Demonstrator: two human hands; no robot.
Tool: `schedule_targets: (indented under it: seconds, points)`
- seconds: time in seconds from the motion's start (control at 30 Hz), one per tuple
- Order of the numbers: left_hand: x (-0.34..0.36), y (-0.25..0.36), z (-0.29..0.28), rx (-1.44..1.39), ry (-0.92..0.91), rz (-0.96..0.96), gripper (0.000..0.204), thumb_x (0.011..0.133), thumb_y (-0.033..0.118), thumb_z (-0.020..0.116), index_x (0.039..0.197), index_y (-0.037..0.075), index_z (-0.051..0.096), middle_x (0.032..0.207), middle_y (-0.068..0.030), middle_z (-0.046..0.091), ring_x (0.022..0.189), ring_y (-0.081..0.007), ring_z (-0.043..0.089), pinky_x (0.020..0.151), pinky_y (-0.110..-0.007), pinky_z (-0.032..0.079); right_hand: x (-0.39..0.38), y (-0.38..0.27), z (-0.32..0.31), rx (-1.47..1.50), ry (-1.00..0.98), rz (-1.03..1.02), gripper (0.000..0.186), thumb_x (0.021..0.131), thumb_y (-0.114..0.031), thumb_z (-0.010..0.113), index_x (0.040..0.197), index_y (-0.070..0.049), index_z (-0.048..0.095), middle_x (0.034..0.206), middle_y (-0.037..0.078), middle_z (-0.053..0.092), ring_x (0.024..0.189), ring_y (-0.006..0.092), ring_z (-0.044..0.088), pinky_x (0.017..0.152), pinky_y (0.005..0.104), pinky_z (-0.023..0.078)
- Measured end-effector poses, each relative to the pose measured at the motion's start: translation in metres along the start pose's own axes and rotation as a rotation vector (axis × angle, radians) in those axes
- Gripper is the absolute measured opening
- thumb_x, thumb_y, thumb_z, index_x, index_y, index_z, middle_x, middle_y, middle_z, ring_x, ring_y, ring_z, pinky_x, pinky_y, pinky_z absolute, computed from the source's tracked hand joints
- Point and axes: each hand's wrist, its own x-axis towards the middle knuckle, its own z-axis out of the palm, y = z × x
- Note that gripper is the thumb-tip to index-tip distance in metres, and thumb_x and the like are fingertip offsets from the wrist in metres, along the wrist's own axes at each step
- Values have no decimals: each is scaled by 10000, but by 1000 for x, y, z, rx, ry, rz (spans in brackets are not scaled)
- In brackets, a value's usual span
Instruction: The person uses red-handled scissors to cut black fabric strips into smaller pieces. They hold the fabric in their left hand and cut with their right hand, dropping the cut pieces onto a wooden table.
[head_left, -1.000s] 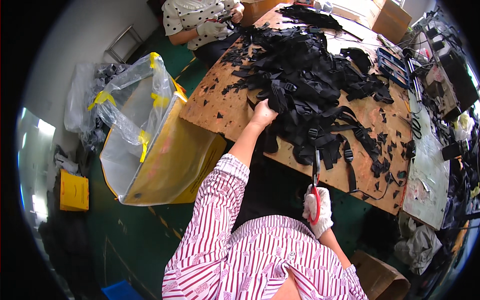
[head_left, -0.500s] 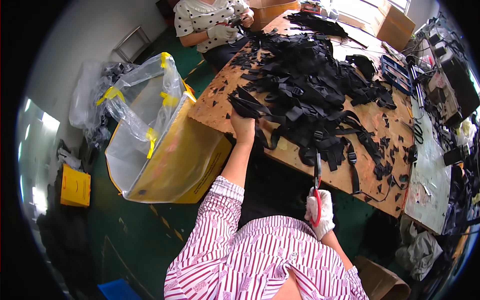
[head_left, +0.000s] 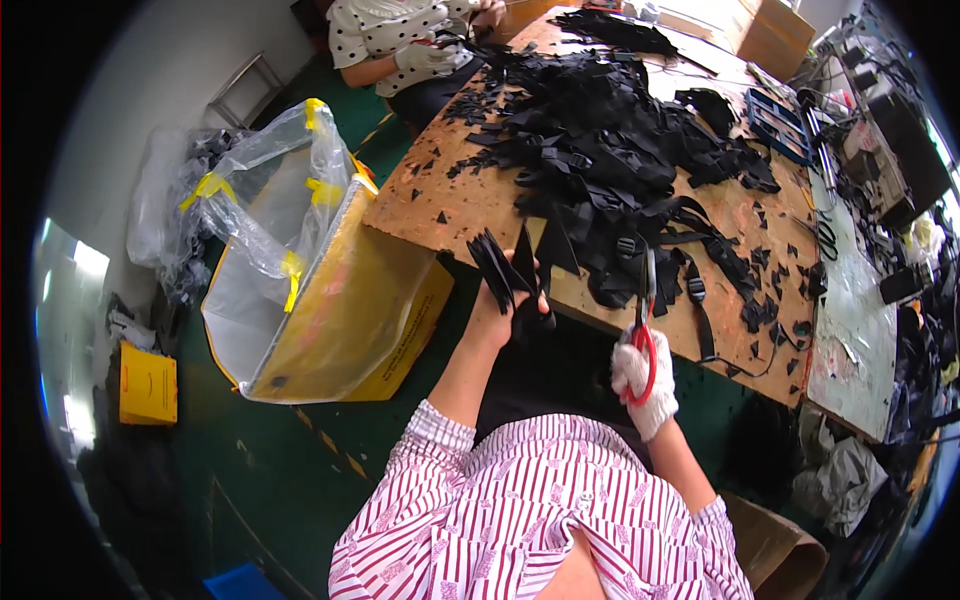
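My bare left hand (head_left: 497,312) is closed on a bundle of black fabric strips (head_left: 498,262), held at the near left corner of the wooden table (head_left: 410,200). My white-gloved right hand (head_left: 645,385) grips red-handled scissors (head_left: 650,360), blades pointing up and away beside the table's near edge. A large loose heap of black straps and fabric pieces (head_left: 590,120) covers much of the tabletop, with black buckles (head_left: 696,287) among them and small triangular scraps lying around it.
A yellow-walled container (head_left: 330,310) with clear plastic stands left of the table. A co-worker (head_left: 390,40) with gloves works at the far left. A blue rack (head_left: 775,125) and equipment (head_left: 900,150) line the right side. Cardboard boxes (head_left: 775,40) stand at the back and lower right.
My left hand has moved from among the heap toward me and down, now with the fabric bundle in it. My right hand with the scissors has risen slightly.
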Motion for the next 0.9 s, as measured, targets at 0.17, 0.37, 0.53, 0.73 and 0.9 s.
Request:
schedule_targets:
  seconds: [0.17,0.37,0.53,0.73,0.9]
  points:
    - [-38,-21,12,102,-125,-108,477,795,-3,649,1215,60,433,761,-47,581,693,-207,634,652,-377,544,23,-16,14,99,22,-107,184,744,-104,662,758,-68,482,565,2,459,387,95,450,345,230,364]
    - [-47,-32,24,190,-111,-195,450,806,-3,633,1211,40,440,785,-62,607,698,-213,649,726,-343,534,34,18,12,-64,128,-255,344,743,-74,716,961,-63,451,753,13,523,597,87,519,482,220,464]
    - [-47,-35,37,67,-82,-238,233,821,129,661,967,8,525,729,-64,591,701,-207,645,706,-336,518,31,44,12,-90,153,-442,435,741,-77,721,1042,-63,407,787,28,536,630,87,532,506,216,455]
    - [-47,-33,26,182,73,-183,213,822,190,666,780,28,533,667,-66,564,570,-168,564,565,-283,457,9,24,12,-74,46,-253,424,754,-48,725,1038,-54,410,781,20,531,639,71,509,570,222,446]
    - [-37,-30,25,259,289,-88,180,817,158,651,738,38,543,636,-54,563,550,-139,553,476,-242,394,-11,32,-5,-201,-37,-10,425,733,-69,710,1041,-46,417,808,20,518,670,86,505,605,229,444]
